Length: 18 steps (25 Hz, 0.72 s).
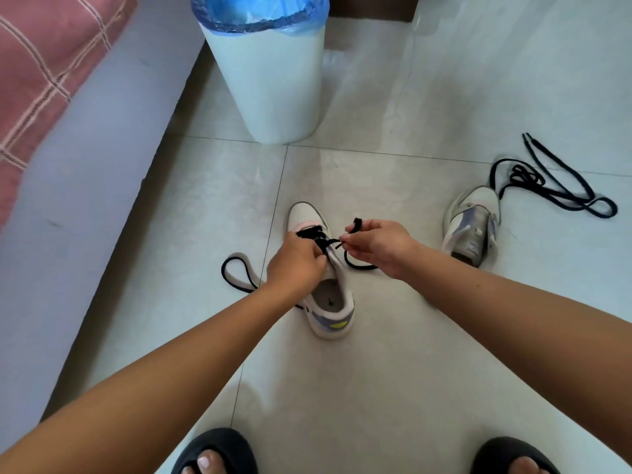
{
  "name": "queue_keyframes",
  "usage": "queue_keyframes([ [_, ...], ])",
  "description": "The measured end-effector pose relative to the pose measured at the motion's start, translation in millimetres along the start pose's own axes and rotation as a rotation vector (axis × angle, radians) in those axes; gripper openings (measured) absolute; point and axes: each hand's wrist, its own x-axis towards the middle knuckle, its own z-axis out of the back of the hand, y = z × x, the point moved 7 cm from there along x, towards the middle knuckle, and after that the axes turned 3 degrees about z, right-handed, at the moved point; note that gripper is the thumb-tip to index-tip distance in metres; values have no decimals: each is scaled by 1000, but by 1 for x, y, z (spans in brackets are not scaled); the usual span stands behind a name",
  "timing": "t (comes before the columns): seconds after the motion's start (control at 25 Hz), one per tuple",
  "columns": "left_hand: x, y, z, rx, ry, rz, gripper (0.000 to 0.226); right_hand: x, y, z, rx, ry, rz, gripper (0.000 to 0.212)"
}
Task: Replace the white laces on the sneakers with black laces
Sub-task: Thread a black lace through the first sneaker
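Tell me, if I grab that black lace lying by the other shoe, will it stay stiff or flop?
The loose black lace lies in soft curls and loops on the floor, so it would probably flop and dangle. It looks thin, so likely very light.

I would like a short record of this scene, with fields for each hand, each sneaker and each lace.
left hand: grips near sneaker's tongue area
right hand: pinches black lace
near sneaker: on floor, partly laced black
far sneaker: on floor, unlaced
spare black lace: loose on floor beside far sneaker
bin: behind sneakers

Two sneakers point(321, 268) point(473, 224), two black laces point(239, 271) point(561, 186).
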Motion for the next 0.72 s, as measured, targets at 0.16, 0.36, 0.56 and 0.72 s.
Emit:
queue_keyframes([
  [0.16, 12, 5, -9, -246, 75, 131, 46, 3, -5, -7, -36, -5, 16, 20],
  [0.36, 16, 9, -15, -325, 136, 108, 22, 3, -3, -5, -147, -60, 118, 23],
  [0.56, 14, 11, -14, -358, 106, 86, 15, 3, 4, -7, -359, -159, 288, 25],
  [0.72, 15, 13, -14, -335, 72, 59, 18, 2, 0, -15, -359, -80, 288, 23],
])
